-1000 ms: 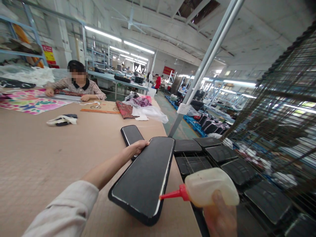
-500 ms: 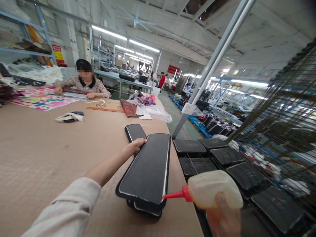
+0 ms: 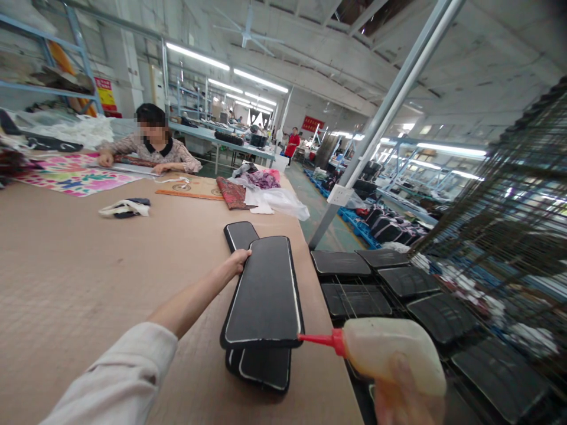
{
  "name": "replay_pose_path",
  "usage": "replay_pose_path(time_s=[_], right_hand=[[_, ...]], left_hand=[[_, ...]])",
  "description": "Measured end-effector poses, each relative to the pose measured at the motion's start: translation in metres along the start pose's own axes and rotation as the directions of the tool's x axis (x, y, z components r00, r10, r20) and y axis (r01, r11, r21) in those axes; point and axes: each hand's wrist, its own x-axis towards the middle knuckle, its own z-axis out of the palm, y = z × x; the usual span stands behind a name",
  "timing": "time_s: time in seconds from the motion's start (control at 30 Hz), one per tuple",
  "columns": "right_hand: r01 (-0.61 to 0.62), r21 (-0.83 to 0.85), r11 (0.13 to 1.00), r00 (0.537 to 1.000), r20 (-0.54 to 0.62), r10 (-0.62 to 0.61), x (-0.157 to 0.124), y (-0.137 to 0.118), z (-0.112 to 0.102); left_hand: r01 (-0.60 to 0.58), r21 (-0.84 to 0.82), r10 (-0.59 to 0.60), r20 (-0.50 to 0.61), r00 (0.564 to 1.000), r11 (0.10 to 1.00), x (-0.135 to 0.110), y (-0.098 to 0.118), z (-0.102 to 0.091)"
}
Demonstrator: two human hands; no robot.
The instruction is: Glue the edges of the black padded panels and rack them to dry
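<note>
My left hand (image 3: 237,260) grips the far left edge of a long black panel (image 3: 264,292) with a white glue line round its rim. The panel is held a little above other black panels (image 3: 259,365) that lie on the brown table (image 3: 88,277). My right hand (image 3: 405,395) is wrapped round a cloudy plastic glue bottle (image 3: 390,353). Its red nozzle (image 3: 319,340) touches the panel's near right corner.
Several black panels (image 3: 354,298) lie drying on a wire rack to the right of the table. A slanted metal post (image 3: 376,136) rises past the table edge. Across the table a person (image 3: 153,144) works over colourful fabric (image 3: 75,177). Cloth and plastic bags (image 3: 266,198) lie at the far end.
The left hand has turned the black panel counter-clockwise and drawn it left. The nozzle has gone from the long right edge to the near right corner. The camera has drifted slightly.
</note>
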Motion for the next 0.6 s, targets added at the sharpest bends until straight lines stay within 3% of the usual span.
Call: replay_pose_path(time_s=[0.07,0.17,0.23,0.43,0.6], right_hand=[[0.071,-0.081,0.994,0.997,0.034,-0.068,0.007,0.003,-0.007],[0.079,-0.081,0.994,0.993,0.09,-0.072,0.014,0.003,-0.014],[0.066,-0.043,0.997,0.996,0.069,-0.063,0.011,-0.001,-0.012],[-0.171,0.229,0.958,0.982,-0.039,0.184,-0.015,-0.027,0.01],[-0.248,0.239,0.939,0.965,-0.02,0.26,-0.016,-0.027,0.007]], left_hand=[[-0.006,-0.029,0.005,-0.027,1.0,1.0,0.001,-0.001,-0.001],[-0.016,-0.074,0.011,-0.068,0.998,0.997,0.004,-0.002,-0.003],[-0.022,-0.102,0.013,-0.091,0.996,0.995,0.006,-0.004,-0.004],[-0.04,-0.156,0.023,-0.109,0.994,0.987,0.016,-0.01,-0.007],[-0.079,-0.201,0.069,-0.057,0.996,0.976,0.026,-0.015,-0.011]])
